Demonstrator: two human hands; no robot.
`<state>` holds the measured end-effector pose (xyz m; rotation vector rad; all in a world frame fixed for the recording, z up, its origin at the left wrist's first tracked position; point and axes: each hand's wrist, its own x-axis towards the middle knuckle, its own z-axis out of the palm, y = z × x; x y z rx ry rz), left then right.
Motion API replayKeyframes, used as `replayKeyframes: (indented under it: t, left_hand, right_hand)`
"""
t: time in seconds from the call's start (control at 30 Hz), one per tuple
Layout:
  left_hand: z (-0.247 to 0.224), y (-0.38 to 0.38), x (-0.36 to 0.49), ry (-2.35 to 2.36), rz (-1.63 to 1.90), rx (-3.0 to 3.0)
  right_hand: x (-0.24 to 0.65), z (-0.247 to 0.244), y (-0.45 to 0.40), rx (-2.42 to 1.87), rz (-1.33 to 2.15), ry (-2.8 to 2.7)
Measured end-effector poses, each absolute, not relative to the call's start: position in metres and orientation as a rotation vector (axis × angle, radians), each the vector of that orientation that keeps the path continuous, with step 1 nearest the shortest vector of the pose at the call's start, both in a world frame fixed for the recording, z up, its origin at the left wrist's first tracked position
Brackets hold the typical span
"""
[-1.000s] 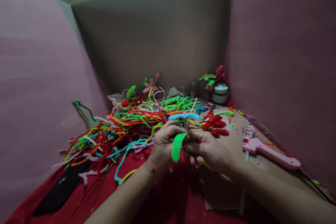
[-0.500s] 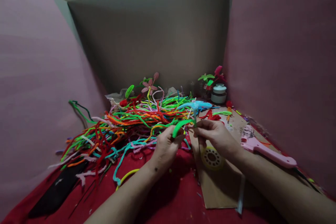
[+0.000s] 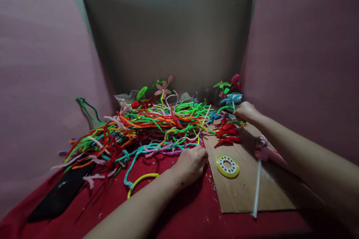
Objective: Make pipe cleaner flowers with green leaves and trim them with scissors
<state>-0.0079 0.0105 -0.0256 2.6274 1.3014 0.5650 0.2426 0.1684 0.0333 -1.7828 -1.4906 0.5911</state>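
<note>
My right hand (image 3: 247,112) is closed on the stem of a blue pipe-cleaner flower (image 3: 232,98) with a green leaf, at the back right near a jar. The flower stands upright above the fingers. My left hand (image 3: 193,162) is closed low over the red cloth, beside the cardboard's left edge; its fingertips are turned away, so anything inside is hidden. Ahead of it spreads a tangled heap of coloured pipe cleaners (image 3: 157,121). Red pipe-cleaner pieces (image 3: 227,134) lie on the cardboard (image 3: 238,194) in front of my right hand.
A yellow tape roll (image 3: 227,165) lies on the cardboard. Right of it sits a pink glue gun (image 3: 266,151) with a clear glue stick (image 3: 256,190). A black flat object (image 3: 60,196) rests at left. Pink flowers (image 3: 163,89) stand behind the heap; pink panels (image 3: 303,63) flank the table.
My right hand has carried the blue flower away from my left hand, towards the back right. The left hand has let go of the green leaf and moved down and slightly right.
</note>
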Motion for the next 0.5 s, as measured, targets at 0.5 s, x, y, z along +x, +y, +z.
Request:
replayKeyframes:
  t: [0.5]
  left_hand:
    - [-0.028, 0.011, -0.009, 1.337, 0.459, 2.751]
  right_hand:
    - [0.230, 0.015, 0.168, -2.267, 0.176, -1.856]
